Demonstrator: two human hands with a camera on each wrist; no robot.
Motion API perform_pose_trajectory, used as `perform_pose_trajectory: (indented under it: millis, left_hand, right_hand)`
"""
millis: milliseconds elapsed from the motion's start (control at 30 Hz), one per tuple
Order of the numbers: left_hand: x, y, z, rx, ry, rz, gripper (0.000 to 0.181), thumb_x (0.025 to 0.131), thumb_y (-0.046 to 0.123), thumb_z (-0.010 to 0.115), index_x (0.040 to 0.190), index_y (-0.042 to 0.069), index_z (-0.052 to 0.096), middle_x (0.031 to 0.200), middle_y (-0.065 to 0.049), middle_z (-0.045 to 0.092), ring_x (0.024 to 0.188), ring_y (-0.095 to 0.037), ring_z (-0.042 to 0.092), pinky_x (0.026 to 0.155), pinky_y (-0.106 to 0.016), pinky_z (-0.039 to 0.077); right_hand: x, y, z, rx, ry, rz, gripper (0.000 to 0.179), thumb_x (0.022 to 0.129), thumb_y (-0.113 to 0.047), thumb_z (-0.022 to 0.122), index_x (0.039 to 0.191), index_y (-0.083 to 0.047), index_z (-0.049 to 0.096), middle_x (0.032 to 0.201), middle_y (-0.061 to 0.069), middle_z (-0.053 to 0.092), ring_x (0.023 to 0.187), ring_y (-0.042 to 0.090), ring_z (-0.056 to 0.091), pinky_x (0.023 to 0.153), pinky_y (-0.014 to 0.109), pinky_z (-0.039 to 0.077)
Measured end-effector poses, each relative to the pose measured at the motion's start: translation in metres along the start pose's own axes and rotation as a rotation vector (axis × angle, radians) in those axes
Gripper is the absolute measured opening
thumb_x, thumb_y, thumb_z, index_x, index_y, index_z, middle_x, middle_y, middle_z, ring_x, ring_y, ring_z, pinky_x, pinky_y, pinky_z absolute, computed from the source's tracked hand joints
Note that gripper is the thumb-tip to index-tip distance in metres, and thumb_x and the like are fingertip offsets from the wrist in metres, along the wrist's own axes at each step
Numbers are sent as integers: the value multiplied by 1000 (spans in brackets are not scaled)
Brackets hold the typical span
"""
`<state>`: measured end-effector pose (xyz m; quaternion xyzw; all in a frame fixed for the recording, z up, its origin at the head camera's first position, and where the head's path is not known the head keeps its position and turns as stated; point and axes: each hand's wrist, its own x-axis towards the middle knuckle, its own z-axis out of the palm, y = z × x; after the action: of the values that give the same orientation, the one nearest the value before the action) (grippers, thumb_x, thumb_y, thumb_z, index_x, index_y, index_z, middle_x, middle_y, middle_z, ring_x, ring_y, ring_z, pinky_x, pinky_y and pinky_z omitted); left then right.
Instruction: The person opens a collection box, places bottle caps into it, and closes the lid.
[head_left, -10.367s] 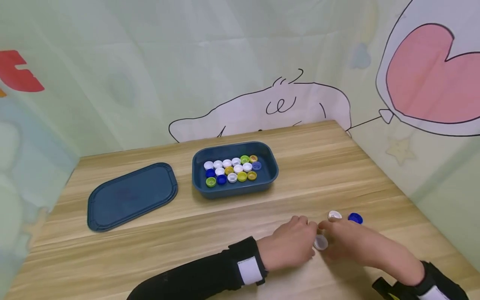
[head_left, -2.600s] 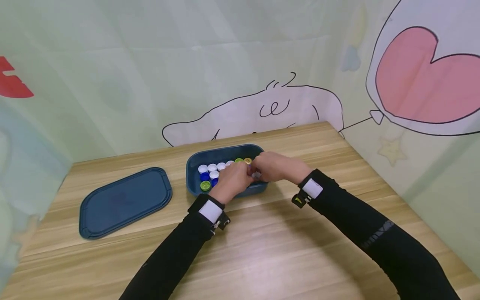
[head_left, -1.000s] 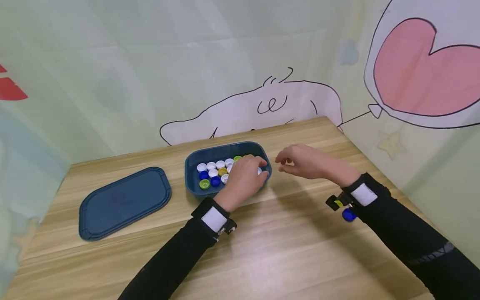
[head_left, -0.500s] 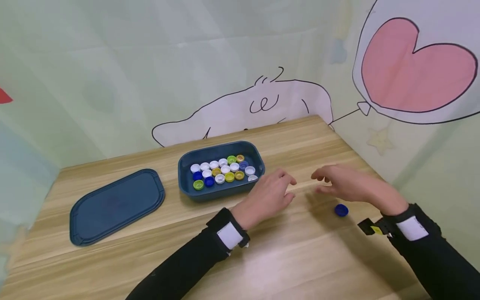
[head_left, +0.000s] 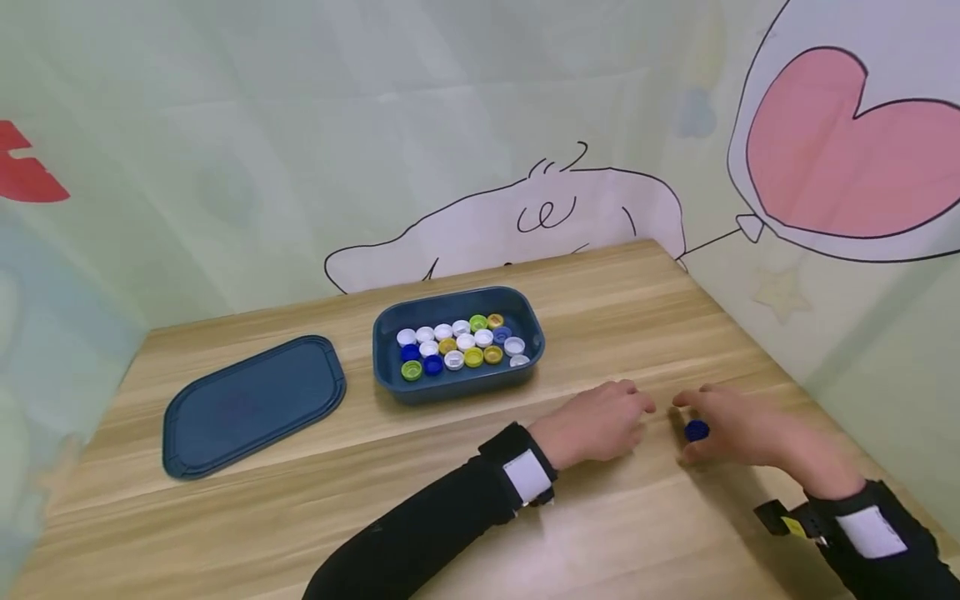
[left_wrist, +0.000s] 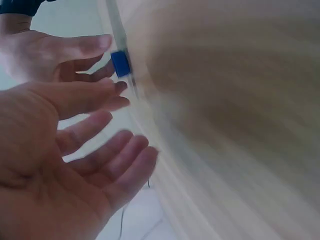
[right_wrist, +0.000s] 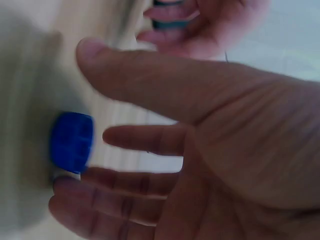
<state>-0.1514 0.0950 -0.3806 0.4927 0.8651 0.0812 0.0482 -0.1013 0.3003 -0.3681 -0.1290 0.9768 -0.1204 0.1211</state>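
A blue bottle cap (head_left: pixel 697 430) lies on the table at the right, between the spread thumb and fingers of my right hand (head_left: pixel 742 429). In the right wrist view the blue cap (right_wrist: pixel 72 142) sits close to the fingertips, and no grip on it shows. My left hand (head_left: pixel 596 423) hovers to the left of the cap, fingers loosely bent with nothing in them. In the left wrist view my left hand (left_wrist: pixel 75 155) has its fingers apart. Farther back, a dark blue tray (head_left: pixel 457 389) holds several white, blue, green and yellow caps in rows.
A flat dark blue lid (head_left: pixel 255 406) lies on the wooden table (head_left: pixel 315 517) left of the tray. A printed cloth (head_left: pixel 247 167) rises behind the table's far edge and along its right side.
Both hands have left the tray and moved right and nearer. More clear caps now lie in the tray's right end. My right hand has come down around the blue cap.
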Motion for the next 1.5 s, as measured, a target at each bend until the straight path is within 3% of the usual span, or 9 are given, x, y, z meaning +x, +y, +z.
perform_pose_trajectory:
  millis: [200, 433, 667, 867, 1100, 1267, 1500]
  left_hand:
    - [7, 18, 10, 42, 13, -2, 31, 95, 24, 55, 126, 21, 59, 120, 5, 53, 108, -9, 50, 92, -19, 42]
    - [4, 21, 16, 56, 31, -14, 27, 90, 22, 61, 117, 16, 62, 107, 5, 57, 97, -7, 54, 85, -17, 43]
    - [-5, 16, 15, 50, 68, 10, 17, 87, 25, 66, 100, 14, 63, 90, 4, 59, 79, -6, 54, 71, -19, 46]
    - [-18, 10, 11, -63, 97, -95, 14, 87, 23, 68, 96, 14, 60, 89, 6, 59, 74, -3, 53, 61, -20, 44]
    - [-32, -3, -1, -116, 207, -165, 9, 87, 17, 66, 92, 12, 60, 84, 5, 58, 70, -3, 51, 60, -18, 42]
    - [-37, -12, -17, -142, 251, -219, 11, 89, 19, 65, 93, 10, 60, 82, 3, 56, 72, -6, 52, 61, -18, 42]
    - [-49, -30, -44, -235, 308, -258, 18, 89, 22, 66, 100, 9, 60, 86, 4, 57, 72, -7, 50, 59, -17, 41]
  right_hand:
    - [-9, 0, 14, 4, 88, 14, 52, 64, -18, 85, 105, 0, 59, 91, 13, 53, 80, 26, 54, 69, 41, 48]
    - [-4, -16, 23, -108, 146, -55, 20, 72, 4, 70, 86, -4, 59, 81, 4, 50, 70, 17, 49, 61, 34, 43]
    - [7, -38, 27, -88, 127, -126, 20, 72, 3, 71, 78, -8, 55, 75, 0, 47, 68, 14, 45, 58, 31, 39]
    - [12, -51, 20, -14, 99, -143, 23, 73, -3, 75, 80, -8, 54, 73, -3, 50, 65, 11, 43, 57, 28, 37]
    - [24, -74, 9, -6, 166, -235, 18, 78, 3, 68, 80, -7, 53, 72, -2, 49, 65, 10, 43, 56, 26, 37]
    - [34, -89, -6, -24, 210, -261, 20, 74, 14, 64, 82, -1, 54, 76, 3, 47, 64, 12, 41, 55, 25, 37]
    - [48, -109, -34, -47, 248, -305, 19, 75, 12, 68, 90, 3, 59, 79, 5, 46, 65, 14, 44, 56, 25, 39]
